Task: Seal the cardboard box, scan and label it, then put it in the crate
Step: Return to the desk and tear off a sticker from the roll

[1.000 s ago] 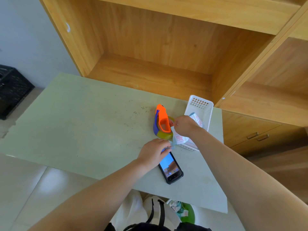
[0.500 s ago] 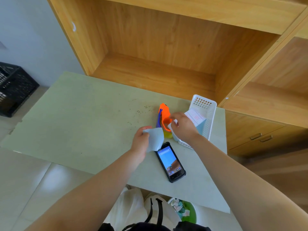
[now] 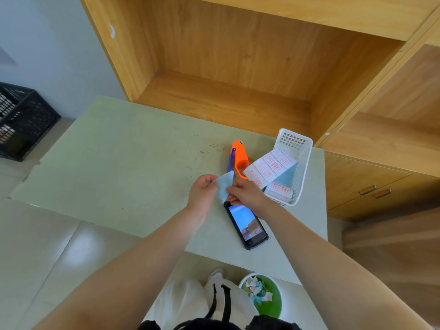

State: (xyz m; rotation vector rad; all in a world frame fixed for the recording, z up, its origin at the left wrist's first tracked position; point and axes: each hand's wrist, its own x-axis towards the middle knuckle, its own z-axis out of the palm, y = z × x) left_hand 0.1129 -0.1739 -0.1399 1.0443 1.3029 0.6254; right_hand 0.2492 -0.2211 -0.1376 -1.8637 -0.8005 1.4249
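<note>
Since a moment ago the right hand (image 3: 246, 192) left the white basket (image 3: 300, 172); now both it and the left hand (image 3: 202, 191) pinch the pale-blue label (image 3: 223, 186) above the phone (image 3: 247, 225).

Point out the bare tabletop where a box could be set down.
The table is bare across its left half, from the shelf front to the near edge. It is crowded on the right: tape dispenser, white basket, handheld scanner, both hands holding a label.

There are two hands (image 3: 202, 191), one phone (image 3: 246, 225), one orange tape gun (image 3: 239, 158), one white basket (image 3: 298, 163), one black crate (image 3: 21, 120), one green bin (image 3: 273, 303), and maybe six red-stamped labels (image 3: 271, 166).
</note>
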